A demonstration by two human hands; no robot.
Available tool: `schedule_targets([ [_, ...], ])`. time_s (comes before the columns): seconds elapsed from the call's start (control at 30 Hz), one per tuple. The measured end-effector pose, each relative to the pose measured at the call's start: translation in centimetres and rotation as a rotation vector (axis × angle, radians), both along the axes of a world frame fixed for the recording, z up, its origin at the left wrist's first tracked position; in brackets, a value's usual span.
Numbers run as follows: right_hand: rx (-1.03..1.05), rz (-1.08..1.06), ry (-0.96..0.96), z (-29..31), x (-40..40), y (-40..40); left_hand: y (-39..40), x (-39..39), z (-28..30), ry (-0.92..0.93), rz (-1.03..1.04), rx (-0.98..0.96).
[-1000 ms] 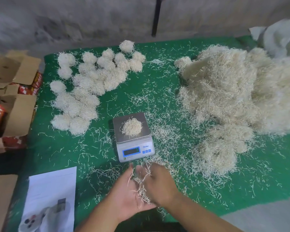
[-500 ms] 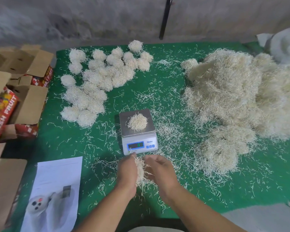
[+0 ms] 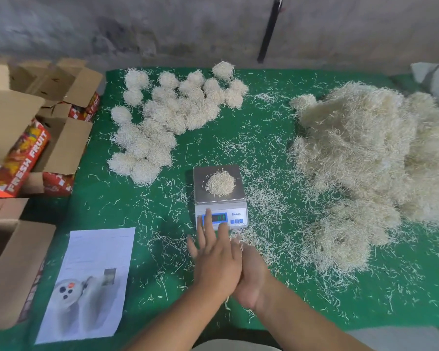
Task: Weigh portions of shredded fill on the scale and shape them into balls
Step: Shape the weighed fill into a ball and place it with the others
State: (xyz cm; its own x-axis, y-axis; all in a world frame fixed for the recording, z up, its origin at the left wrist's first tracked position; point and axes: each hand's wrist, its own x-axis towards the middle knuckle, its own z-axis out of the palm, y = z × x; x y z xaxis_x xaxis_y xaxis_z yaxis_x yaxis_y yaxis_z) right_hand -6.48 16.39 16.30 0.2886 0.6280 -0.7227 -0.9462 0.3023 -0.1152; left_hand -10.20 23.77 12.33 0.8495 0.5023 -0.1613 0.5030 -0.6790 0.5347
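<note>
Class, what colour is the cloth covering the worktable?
Green, seen in the head view.

1 scale [image 3: 220,198], 1 fill portion [image 3: 220,183] on its pan. Finished balls [image 3: 173,117]: roughly 30, clumped, exact count unclear. 1 big loose fill heap [image 3: 370,158]. 1 printed sheet [image 3: 91,282]. Cardboard boxes [image 3: 23,138]: at least 4, overlapping. 2 hands: left [image 3: 214,259], right [image 3: 251,277].

Pale shredded clump [image 3: 220,183] atop scale [image 3: 219,198]
</note>
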Motion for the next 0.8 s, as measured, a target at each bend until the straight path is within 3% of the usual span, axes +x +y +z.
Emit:
schedule_targets([
  [0.1,-0.138,0.032,-0.032,-0.3,0.4,-0.6,-0.6,0.1,0.0,-0.026,-0.077,-0.057],
  [0.17,-0.295,0.03,-0.105,-0.7,1.0,-0.8,-0.9,0.2,0.7,-0.048,-0.027,-0.213],
  [0.27,-0.564,0.056,-0.242,-1.5,2.8,-1.9,-0.3,0.0,1.6,0.001,0.153,-0.737],
  [0.4,-0.714,0.039,-0.369,-1.8,5.3,-3.1,1.8,-0.8,0.9,0.377,0.575,-1.714],
  [0.47,-0.77,0.081,-0.54,-1.9,5.2,-2.9,2.0,-1.1,0.6,0.447,0.588,-1.979],
  [0.57,-0.901,0.291,-0.963,-1.9,3.5,-2.5,1.4,0.0,1.2,0.373,0.554,-2.037],
  [0.67,-0.945,0.542,-1.332,-3.2,1.3,-3.1,1.5,1.7,2.1,0.343,0.53,-1.85],
  [0.8,-0.945,0.88,-1.596,-5.1,0.1,-3.2,1.5,2.7,0.9,0.37,0.641,-1.645],
])
